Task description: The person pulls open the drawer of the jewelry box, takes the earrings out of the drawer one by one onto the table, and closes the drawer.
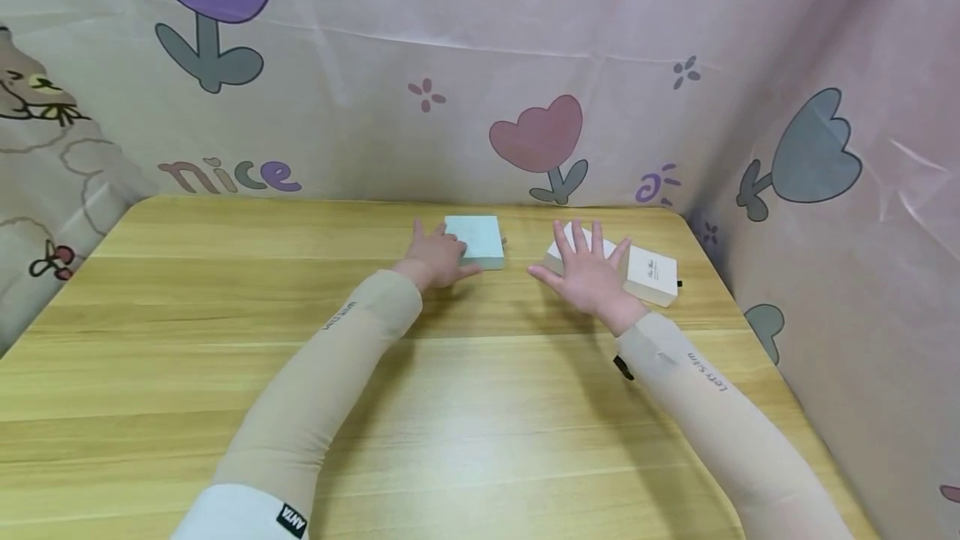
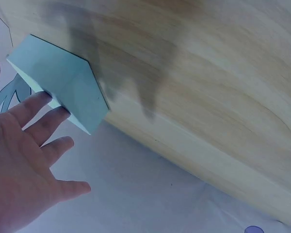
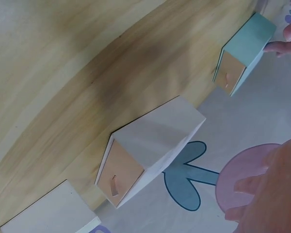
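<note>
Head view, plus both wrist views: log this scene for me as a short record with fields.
Boxes, left to right: teal box, left white box, right white box
Left hand: fingers extended, touching teal box
Right hand: fingers spread over left white box, no contact visible
Tan ends with pull tabs: teal box, left white box
Right white box top: printed lettering
Surface: wood-grain table
Backdrop: pale cloth with flower prints

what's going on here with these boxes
A person is reaching over a wooden table with both hands. The left hand has its fingertips on a teal box. The right hand is spread open over a white box, apparently without touching it. A second white box sits beside that one, to its right. Nothing is lifted at this moment.
</note>
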Demonstrator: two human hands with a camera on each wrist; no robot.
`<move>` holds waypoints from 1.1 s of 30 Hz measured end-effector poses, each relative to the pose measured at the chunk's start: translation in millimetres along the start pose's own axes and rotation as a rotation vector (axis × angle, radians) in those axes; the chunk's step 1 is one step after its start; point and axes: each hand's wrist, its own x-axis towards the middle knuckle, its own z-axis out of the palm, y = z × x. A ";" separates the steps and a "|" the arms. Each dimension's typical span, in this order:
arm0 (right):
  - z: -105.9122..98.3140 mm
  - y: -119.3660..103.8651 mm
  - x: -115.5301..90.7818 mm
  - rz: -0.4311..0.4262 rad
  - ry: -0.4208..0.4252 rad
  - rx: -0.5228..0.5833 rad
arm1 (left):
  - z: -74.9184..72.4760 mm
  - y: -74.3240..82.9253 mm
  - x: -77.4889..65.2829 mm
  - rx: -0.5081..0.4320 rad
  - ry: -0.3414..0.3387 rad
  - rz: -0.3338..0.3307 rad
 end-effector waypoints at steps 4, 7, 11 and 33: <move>0.4 -1.3 -0.6 -0.006 0.009 0.007 | 2.8 -6.8 -4.5 -0.003 0.024 0.006; 1.2 -0.9 -0.5 -0.009 0.017 0.007 | 5.9 -13.4 -9.3 -0.011 0.044 0.014; 1.4 0.8 -0.8 -0.009 0.022 -0.002 | 8.9 -20.3 -17.2 -0.013 0.059 0.028; 1.7 -4.3 -6.3 -0.010 0.044 -0.011 | 3.1 -25.2 -10.5 -0.106 -0.033 -0.042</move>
